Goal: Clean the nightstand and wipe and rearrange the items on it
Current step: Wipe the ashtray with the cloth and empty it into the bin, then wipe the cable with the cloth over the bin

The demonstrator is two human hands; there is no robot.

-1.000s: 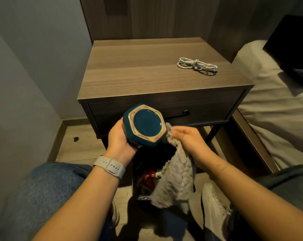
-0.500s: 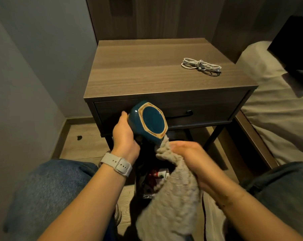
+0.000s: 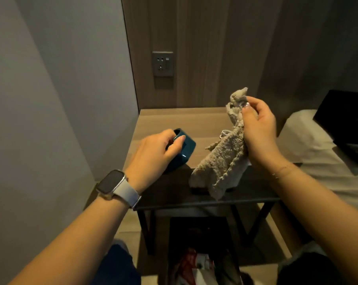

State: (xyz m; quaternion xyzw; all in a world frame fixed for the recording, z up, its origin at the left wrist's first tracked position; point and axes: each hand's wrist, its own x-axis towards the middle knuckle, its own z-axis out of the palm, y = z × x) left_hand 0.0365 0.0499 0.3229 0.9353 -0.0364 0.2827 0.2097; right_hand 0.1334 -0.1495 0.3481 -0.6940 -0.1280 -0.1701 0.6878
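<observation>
Nightstand (image 3: 204,122): cloth (image 3: 223,159) hides cable (image 3: 225,133); socket (image 3: 162,63) behind.

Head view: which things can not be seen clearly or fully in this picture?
- White cable: mostly hidden behind the beige cloth held by the right hand.
- Teal vase: partly covered by the left hand; whether its base rests on the nightstand cannot be told.
- Drawer front: in deep shadow.
- Bin contents: dark, cut by the lower edge.

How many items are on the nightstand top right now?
2: the teal cup at the front left, left hand gripping it; a white cable mostly hidden behind the cloth.
</observation>
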